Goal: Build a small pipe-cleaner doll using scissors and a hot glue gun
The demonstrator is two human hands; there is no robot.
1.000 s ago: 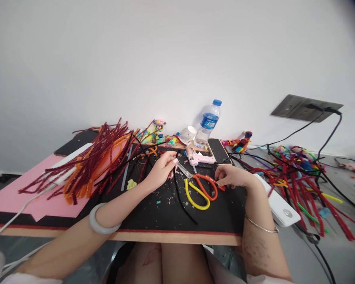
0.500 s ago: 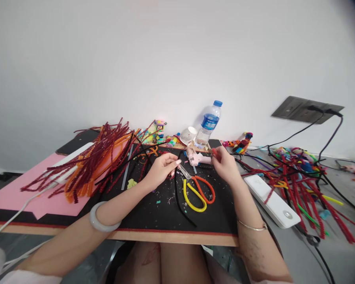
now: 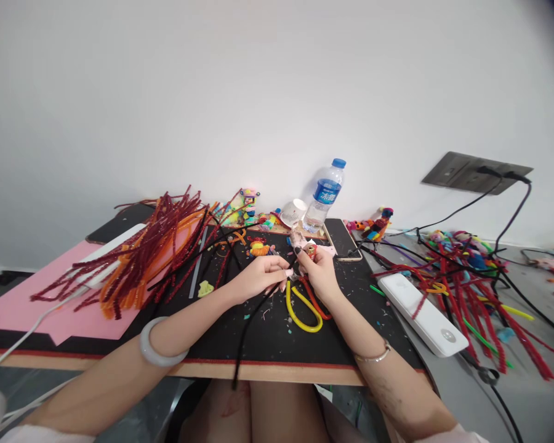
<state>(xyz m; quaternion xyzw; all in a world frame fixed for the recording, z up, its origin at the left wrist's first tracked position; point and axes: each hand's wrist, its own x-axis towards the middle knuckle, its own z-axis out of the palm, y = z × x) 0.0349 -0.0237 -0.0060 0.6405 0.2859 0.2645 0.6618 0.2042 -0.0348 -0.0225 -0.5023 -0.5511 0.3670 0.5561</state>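
A long black pipe cleaner (image 3: 244, 335) is pinched in my left hand (image 3: 261, 277); its lower end hangs past the table's front edge. Close by on the right, my right hand (image 3: 321, 274) is closed around a small red object (image 3: 311, 248) with a gold-coloured spot. The pipe cleaner's upper end reaches the right fingertips; the exact contact is hidden. Below the hands lie scissors with a yellow handle loop (image 3: 307, 323) and an orange one, blades mostly covered. Behind my right hand rests a pale pink glue gun (image 3: 300, 237), partly hidden.
Dark red and orange pipe cleaners (image 3: 166, 246) cover pink paper (image 3: 64, 311) on the left. A water bottle (image 3: 325, 197), paper cup (image 3: 294, 212) and phone (image 3: 343, 239) stand or lie at the back. On the right are a white power bank (image 3: 422, 314) and more pipe cleaners (image 3: 480, 295).
My right hand has moved left with the red object to meet my left hand. The black pipe cleaner has swung, its lower end now further left and nearer me. The phone shows more fully.
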